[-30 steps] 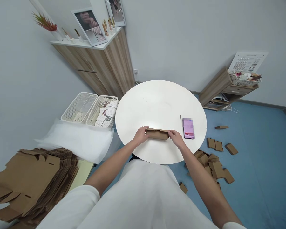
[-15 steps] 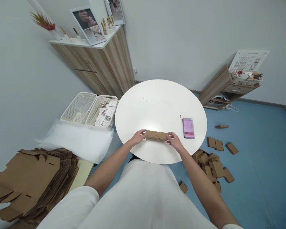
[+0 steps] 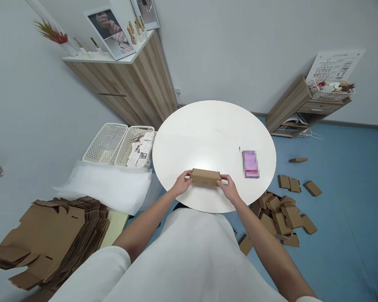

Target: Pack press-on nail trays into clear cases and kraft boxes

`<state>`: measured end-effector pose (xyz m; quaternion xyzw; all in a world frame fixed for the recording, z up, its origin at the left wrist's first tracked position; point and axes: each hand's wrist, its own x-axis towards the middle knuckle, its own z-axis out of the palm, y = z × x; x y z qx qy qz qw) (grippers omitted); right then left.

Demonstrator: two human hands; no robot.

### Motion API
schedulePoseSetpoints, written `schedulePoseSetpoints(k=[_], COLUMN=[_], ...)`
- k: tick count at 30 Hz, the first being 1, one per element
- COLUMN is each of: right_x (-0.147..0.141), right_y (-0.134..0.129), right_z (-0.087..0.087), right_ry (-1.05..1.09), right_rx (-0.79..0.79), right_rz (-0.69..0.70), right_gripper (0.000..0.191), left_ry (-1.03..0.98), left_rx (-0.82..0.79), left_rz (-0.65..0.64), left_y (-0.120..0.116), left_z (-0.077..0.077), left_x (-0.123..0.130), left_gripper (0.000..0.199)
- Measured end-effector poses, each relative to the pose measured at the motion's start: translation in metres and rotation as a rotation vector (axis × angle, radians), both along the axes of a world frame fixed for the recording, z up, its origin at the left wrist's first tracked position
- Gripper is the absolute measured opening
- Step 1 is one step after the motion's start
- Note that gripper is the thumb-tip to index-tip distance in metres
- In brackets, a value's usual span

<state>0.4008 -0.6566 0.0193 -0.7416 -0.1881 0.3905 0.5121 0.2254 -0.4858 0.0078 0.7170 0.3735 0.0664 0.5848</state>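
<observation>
A small brown cardboard box [image 3: 205,177], folded closed, is held level at the near side of the round white table [image 3: 208,130]. Its left end is gripped by my left hand [image 3: 183,183], and its right end by my right hand [image 3: 228,187], with fingers and thumb on the ends. Whether the box touches the tabletop I cannot tell. Right of my right hand lies a purple, blurred-out rectangular object [image 3: 250,164], flat on the table.
Flat cardboard blanks [image 3: 53,239] are stacked at the left, beside white sheeting [image 3: 103,184] and two white baskets [image 3: 119,157]. Folded boxes [image 3: 283,218] lie heaped and scattered on the blue floor at the right. A wooden cabinet [image 3: 148,79] stands behind.
The box has tilted, so more of its broad face shows. Both hands have shifted their hold on its ends. The whole view has moved slightly.
</observation>
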Motion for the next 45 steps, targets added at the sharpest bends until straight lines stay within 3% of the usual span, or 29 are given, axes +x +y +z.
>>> schedulePoseSetpoints(k=[10,16,21,25,31,39,45], right_x=[-0.037,-0.054,-0.064,-0.062,-0.065,-0.091,-0.094], right_y=[0.011,0.018,0.027,0.025,0.016,0.024,0.008], right_z=[-0.003,-0.013,-0.023,-0.028,-0.018,-0.019,-0.016], right_ry=[0.113,0.11,0.041,-0.006,-0.06,0.124,0.235], right_rx=[0.038,-0.084,-0.137,-0.217,-0.381,-0.213,-0.095], right_rz=[-0.147,-0.225,-0.135,-0.131,-0.229,-0.33,-0.399], right_gripper=[0.037,0.06,0.05,0.058,0.057,0.056,0.058], left_ry=[0.008,0.079,0.097,0.123,0.172,0.14,0.063], left_rx=[-0.048,-0.071,-0.051,-0.033,-0.032,-0.093,-0.166], left_rz=[0.061,0.056,-0.053,-0.091,-0.08,-0.136,-0.199], left_y=[0.006,0.013,0.024,0.033,0.036,0.033,0.021], left_z=[-0.012,-0.025,-0.033,-0.037,-0.029,-0.022,-0.009], left_x=[-0.013,-0.019,-0.022,-0.022,-0.021,-0.015,-0.009], left_gripper=[0.048,0.067,0.052,0.048,0.051,0.047,0.052])
